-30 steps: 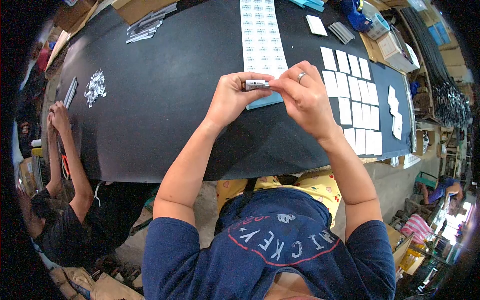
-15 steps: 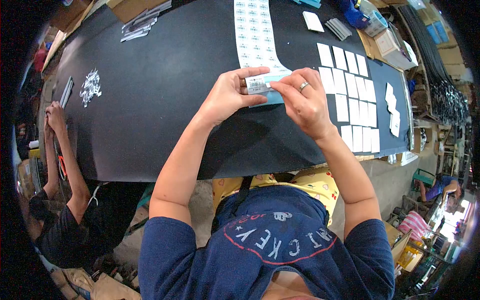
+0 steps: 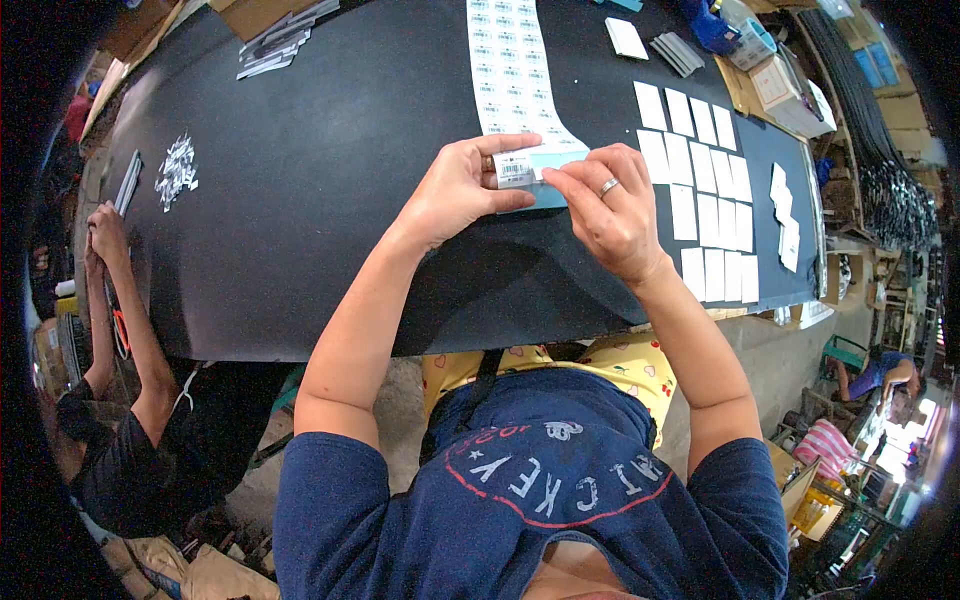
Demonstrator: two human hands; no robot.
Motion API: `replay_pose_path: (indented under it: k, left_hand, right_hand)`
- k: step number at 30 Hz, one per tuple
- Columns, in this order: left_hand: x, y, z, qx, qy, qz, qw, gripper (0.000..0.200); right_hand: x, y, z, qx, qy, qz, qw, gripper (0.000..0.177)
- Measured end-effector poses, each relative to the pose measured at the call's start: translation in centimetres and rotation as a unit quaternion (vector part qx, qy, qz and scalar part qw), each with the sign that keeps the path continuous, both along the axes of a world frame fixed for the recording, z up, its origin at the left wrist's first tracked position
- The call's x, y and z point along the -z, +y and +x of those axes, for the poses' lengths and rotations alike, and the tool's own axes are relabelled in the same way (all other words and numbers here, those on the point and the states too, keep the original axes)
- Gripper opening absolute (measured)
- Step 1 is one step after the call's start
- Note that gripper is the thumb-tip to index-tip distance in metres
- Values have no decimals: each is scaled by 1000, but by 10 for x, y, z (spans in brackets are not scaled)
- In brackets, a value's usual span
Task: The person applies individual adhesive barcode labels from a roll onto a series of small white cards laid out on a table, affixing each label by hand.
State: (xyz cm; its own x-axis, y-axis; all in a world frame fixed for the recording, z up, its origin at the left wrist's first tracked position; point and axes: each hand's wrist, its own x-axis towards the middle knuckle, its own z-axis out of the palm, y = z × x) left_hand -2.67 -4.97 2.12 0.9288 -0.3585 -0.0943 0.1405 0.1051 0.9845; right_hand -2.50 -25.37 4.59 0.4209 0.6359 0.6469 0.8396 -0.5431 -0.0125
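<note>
A long strip of barcode labels (image 3: 508, 75) comes down the table toward me, its near end folded over to show a light-blue backing. My left hand (image 3: 462, 190) has this end between thumb and fingers, a printed barcode label (image 3: 515, 170) facing up in the grip. From the right, my right hand (image 3: 612, 205), with a ring on one finger, pinches thumb and forefinger together at the right edge of that label, over the blue backing (image 3: 558, 160). The fingertips hide the exact spot they hold.
Rows of white cards (image 3: 705, 170) lie to the right, with overlapping cards (image 3: 783, 220) beyond. A card stack (image 3: 627, 40) and grey strips (image 3: 678, 55) sit farther back. At left are a pile of small pieces (image 3: 178, 175) and another person's hands (image 3: 108, 230) holding grey strips.
The label's printed face has turned flatter toward me and more blue backing shows beside it. My right hand has shifted very slightly right, still pinching. My left hand keeps its place.
</note>
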Motion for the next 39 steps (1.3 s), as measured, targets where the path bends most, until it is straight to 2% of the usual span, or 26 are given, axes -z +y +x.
replay_pose_path:
  k: [14, 16, 22, 25, 27, 28, 29, 32, 36, 39]
  left_hand:
    - [3, 1, 1, -4, 7, -10, 1000, 61]
    - [4, 1, 1, -5, 16, -50, 999, 61]
    - [3, 2, 1, -1, 29, -34, 999, 62]
    - [6, 3, 2, -12, 16, -31, 999, 63]
    - [3, 4, 3, -15, 13, -16, 1000, 64]
    - [2, 4, 3, -18, 11, -19, 1000, 64]
    - [3, 4, 3, -16, 17, -23, 999, 64]
    - [2, 1, 3, -32, 11, -28, 999, 63]
    - [-2, 1, 2, -35, 12, -17, 999, 62]
    - [-1, 3, 4, -38, -1, -2, 999, 62]
  right_hand:
    - [3, -6, -8, -15, -14, 9, 1000, 29]
    - [5, -7, -9, -18, -17, 8, 1000, 30]
    - [2, -9, -16, -23, -20, 20, 999, 30]
    - [-20, -26, -14, 11, 52, 50, 997, 29]
    - [-43, -56, -8, 19, 200, 55, 978, 19]
    - [-54, -76, -4, 16, 280, 59, 958, 16]
    - [-63, -100, -1, 22, 400, 38, 915, 10]
    - [-75, -152, -2, 66, 580, -66, 809, 11]
    - [-53, -182, -7, 73, 601, -116, 787, 7]
    - [-36, -193, -7, 68, 597, -103, 793, 6]
